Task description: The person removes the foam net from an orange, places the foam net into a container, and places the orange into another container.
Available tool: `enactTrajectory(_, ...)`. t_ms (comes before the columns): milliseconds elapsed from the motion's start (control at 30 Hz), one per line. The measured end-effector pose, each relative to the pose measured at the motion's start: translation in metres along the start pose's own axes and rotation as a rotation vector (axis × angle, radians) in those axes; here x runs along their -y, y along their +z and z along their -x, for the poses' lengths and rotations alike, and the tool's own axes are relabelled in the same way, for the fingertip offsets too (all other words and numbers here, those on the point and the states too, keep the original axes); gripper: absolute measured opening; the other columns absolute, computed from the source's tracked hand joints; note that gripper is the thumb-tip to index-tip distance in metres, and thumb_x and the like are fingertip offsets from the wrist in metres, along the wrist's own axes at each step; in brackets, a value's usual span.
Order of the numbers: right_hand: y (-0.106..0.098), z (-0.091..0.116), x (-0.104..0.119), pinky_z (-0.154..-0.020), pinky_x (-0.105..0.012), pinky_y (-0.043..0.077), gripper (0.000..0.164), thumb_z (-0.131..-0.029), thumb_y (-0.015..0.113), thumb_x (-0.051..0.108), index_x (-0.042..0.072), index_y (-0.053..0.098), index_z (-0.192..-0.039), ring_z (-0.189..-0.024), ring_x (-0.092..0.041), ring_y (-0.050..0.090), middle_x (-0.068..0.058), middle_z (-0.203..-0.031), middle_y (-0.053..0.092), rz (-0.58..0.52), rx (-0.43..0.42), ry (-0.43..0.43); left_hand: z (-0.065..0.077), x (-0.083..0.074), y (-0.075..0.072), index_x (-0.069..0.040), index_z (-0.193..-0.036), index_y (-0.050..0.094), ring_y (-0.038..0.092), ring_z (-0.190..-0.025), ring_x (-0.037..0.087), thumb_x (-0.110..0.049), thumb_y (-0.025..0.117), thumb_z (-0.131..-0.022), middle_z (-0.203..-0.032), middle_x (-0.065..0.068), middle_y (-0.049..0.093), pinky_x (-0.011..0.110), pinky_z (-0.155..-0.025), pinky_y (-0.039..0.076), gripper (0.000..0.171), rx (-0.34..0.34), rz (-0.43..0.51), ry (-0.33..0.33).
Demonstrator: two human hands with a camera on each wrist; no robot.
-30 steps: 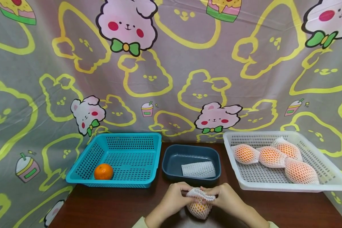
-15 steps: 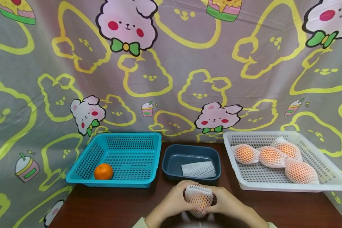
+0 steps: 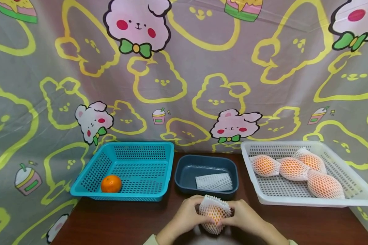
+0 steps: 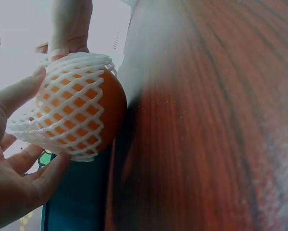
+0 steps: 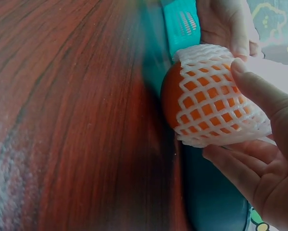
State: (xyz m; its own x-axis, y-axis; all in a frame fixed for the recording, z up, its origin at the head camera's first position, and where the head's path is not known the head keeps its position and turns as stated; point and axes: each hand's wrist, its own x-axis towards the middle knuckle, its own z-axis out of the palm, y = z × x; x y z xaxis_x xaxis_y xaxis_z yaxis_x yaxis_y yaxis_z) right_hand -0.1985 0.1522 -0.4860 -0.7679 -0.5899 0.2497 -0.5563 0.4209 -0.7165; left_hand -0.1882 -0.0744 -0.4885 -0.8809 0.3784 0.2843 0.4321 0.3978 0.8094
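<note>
Between my two hands is an orange [image 4: 116,106] in a white foam net sleeve [image 3: 214,207]. Its lower end shows bare in both wrist views, while the sleeve's loose end points up in the head view. My left hand [image 3: 187,215] grips one side, thumb on the front of the net. From the other side my right hand [image 3: 243,216] holds it the same way, its thumb [image 5: 259,89] pressed on the mesh. Beyond the hands, a dark blue tray [image 3: 184,186] contains a flat foam net [image 3: 214,182].
At the left a turquoise basket [image 3: 122,196] holds one bare orange [image 3: 111,184]. A white basket [image 3: 294,200] at the right contains several net-wrapped oranges [image 3: 292,168]. Behind everything hangs a patterned cloth [image 3: 178,68]; the tabletop [image 3: 110,221] is dark brown wood.
The sleeve's top was bunched under both hands a second ago; now it stands up spread over the orange. Both hands have shifted down onto its sides, thumbs in front.
</note>
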Motion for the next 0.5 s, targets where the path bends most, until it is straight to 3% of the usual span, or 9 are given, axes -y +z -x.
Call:
enactTrajectory(367, -0.0007, -0.0020, 0.0016, -0.054, -0.017, 0.046, 0.024, -0.072, 0.075, 0.039, 0.020, 0.073, -0.087, -0.066, 0.003, 0.056, 0.017, -0.079, 0.066, 0.033, -0.077, -0.080, -0.0019, -0.0027, -0.0003, -0.017, -0.091, 0.073, 0.057, -0.090, 0.002, -0.026, 0.084, -0.065, -0.094, -0.012, 0.064, 0.021, -0.078, 0.046, 0.030, -0.046, -0.046, 0.082)
enactTrajectory(500, 0.0004, -0.0014, 0.0029, -0.055, -0.014, 0.046, 0.020, -0.071, 0.078, 0.035, 0.021, 0.074, -0.085, -0.068, 0.004, 0.057, 0.017, -0.079, 0.066, 0.053, -0.111, -0.104, -0.0012, -0.0047, -0.0020, -0.017, -0.084, 0.073, 0.057, -0.078, -0.001, -0.026, 0.085, -0.064, -0.083, -0.014, 0.063, 0.017, -0.067, 0.047, 0.025, -0.051, -0.035, 0.057)
